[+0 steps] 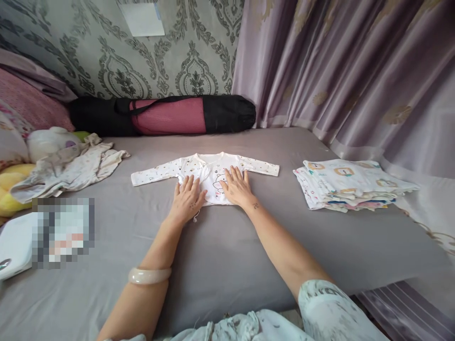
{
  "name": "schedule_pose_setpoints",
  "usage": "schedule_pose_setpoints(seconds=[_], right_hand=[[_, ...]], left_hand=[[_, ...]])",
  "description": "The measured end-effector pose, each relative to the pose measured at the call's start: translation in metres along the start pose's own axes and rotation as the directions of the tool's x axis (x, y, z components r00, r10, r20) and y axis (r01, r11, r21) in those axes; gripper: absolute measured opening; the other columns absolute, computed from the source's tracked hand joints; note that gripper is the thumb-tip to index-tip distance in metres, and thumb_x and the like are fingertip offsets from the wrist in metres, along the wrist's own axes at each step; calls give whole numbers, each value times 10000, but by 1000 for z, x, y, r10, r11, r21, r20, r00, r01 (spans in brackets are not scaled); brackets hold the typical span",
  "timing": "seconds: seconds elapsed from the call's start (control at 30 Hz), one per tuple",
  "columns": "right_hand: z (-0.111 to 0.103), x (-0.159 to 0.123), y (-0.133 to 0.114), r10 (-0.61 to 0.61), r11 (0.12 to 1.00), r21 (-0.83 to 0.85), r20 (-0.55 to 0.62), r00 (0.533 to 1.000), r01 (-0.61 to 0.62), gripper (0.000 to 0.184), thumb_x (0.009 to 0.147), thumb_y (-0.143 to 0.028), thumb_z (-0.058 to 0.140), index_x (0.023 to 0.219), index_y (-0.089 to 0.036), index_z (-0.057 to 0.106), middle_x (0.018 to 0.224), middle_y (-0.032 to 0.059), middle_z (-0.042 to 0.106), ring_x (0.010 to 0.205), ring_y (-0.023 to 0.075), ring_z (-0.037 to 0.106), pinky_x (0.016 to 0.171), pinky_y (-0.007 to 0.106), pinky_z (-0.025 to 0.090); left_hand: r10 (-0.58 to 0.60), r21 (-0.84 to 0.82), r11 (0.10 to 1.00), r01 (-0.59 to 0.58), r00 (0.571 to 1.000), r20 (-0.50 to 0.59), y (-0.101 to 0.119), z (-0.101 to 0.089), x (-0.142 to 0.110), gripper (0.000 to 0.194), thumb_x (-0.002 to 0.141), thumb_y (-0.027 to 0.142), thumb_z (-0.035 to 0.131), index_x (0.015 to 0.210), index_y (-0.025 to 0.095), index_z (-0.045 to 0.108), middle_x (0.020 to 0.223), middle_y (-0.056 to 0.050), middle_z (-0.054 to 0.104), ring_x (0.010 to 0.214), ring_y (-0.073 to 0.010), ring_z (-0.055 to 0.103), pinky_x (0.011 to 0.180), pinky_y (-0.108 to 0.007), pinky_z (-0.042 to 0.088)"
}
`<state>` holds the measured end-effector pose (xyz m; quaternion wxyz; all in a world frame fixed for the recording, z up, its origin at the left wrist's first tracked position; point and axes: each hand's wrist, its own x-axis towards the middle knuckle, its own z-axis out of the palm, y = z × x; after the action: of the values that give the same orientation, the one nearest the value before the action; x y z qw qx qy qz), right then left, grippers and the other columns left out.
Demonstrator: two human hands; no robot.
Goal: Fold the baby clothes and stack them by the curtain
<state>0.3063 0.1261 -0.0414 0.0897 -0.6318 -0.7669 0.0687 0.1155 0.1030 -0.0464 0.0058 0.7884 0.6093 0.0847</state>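
Observation:
A small white baby shirt point(214, 173) with a printed animal face lies spread on the grey bed sheet, its long sleeves stretched out to both sides. My left hand point(187, 198) rests flat on the shirt's left front, fingers extended. On its right front lies my right hand point(236, 187), palm down with the fingers stretched, partly covering the print. A thin tie string hangs from the lower hem beside my left hand. Neither hand grasps anything.
Folded baby cloths point(350, 182) are stacked at the right. A black and pink rolled bag point(167, 115) lies along the wall. To the left are a crumpled patterned garment point(76, 166), a plush toy point(50, 142) and a white object point(19, 241) beside a blurred patch.

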Motion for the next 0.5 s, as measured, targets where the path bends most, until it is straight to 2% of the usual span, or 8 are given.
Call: schedule_pose_setpoints(seconds=[0.07, 0.13, 0.2, 0.33, 0.5], right_hand=[[-3, -6, -10, -78, 997, 21, -32, 996, 79, 596, 1008, -406, 233, 1524, -112, 277, 1602, 147, 187, 1483, 259, 117, 1183, 495, 1], [-2, -11, -20, -162, 986, 44, -8, 987, 162, 580, 999, -348, 235, 1526, -107, 268, 1607, 138, 173, 1486, 246, 105, 1188, 482, 24], [3, -15, -26, -201, 978, 63, 45, 978, 198, 583, 986, -315, 242, 1523, -89, 270, 1606, 142, 172, 1486, 249, 107, 1189, 488, 39], [15, -16, -28, -190, 980, 80, 76, 979, 184, 594, 982, -331, 247, 1524, -89, 265, 1603, 137, 189, 1483, 255, 121, 1188, 503, 41], [17, -13, -26, -178, 982, 80, 90, 980, 171, 591, 984, -342, 241, 1529, -115, 260, 1609, 114, 180, 1485, 237, 115, 1189, 494, 36]], left_hand=[[47, -3, 999, -48, 991, -127, 9, -2, 0, 566, 1007, 409, 211, 1477, 133, 364, 1570, -127, 292, 1477, -262, 183, 1191, -500, 150], [106, -4, 994, -108, 981, -161, 17, -1, 0, 549, 1008, 365, 207, 1491, 143, 346, 1570, -99, 300, 1481, -240, 167, 1204, -473, 126], [123, -9, 992, -124, 987, -105, 20, 3, -1, 544, 1003, 341, 227, 1493, 138, 348, 1557, -95, 328, 1475, -244, 191, 1204, -465, 144], [64, -12, 998, -64, 997, 37, 16, 14, -2, 532, 1001, 330, 239, 1484, 154, 377, 1541, -79, 359, 1451, -253, 267, 1194, -468, 194], [36, -4, 999, -36, 997, 75, 13, 13, -1, 525, 1001, 335, 251, 1483, 168, 377, 1547, -63, 347, 1449, -258, 272, 1185, -495, 210]])
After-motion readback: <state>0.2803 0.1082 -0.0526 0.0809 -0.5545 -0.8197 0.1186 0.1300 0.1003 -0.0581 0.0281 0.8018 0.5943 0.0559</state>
